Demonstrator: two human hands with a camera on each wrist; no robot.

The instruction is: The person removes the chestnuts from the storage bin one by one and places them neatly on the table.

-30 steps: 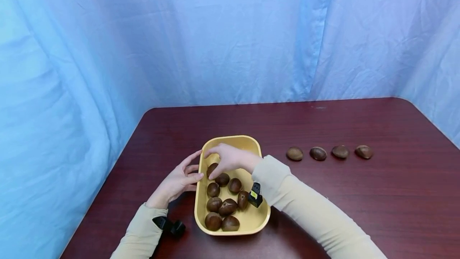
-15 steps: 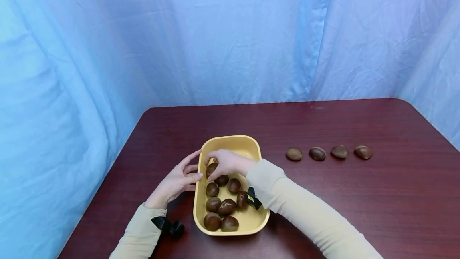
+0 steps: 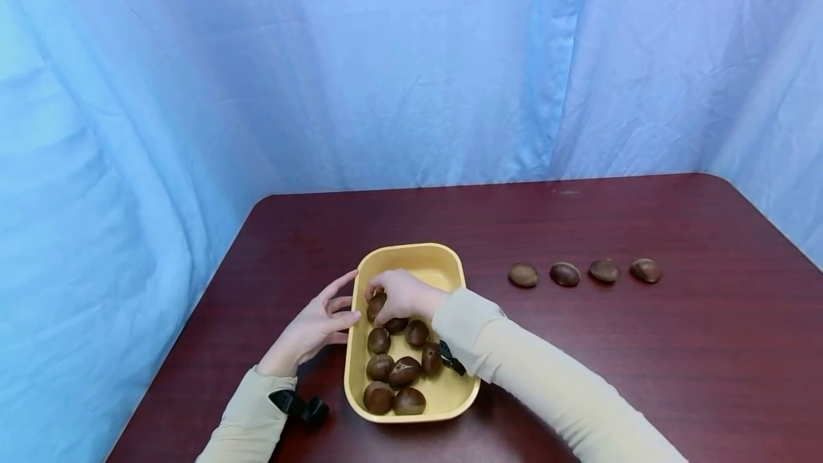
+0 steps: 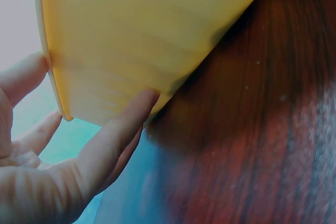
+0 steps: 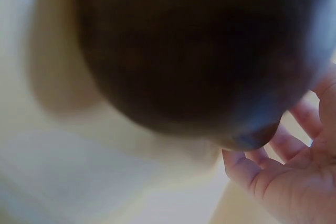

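Note:
A yellow tray (image 3: pixel 414 249) sits on the dark red table and holds several brown chestnuts (image 3: pixel 401 371). My right hand (image 3: pixel 386 297) reaches into the tray's far left part, its fingers curled round one chestnut (image 3: pixel 376 306). In the right wrist view that chestnut (image 5: pixel 199 51) is a dark blur filling the frame, with fingertips (image 5: pixel 294 182) below it. My left hand (image 3: pixel 334 310) lies outside the tray with straight fingers touching its left wall. The left wrist view shows the fingers (image 4: pixel 128 127) against the tray wall (image 4: pixel 142 35).
Several more chestnuts (image 3: pixel 564 274) lie in a row on the table (image 3: pixel 579 363), to the right of the tray. A blue curtain (image 3: pixel 411 63) hangs behind and along the left side. The table's left edge runs close to my left forearm.
My right hand has dropped lower into the tray and drawn slightly nearer, its fingers closing round a chestnut. The left hand has stayed against the tray wall.

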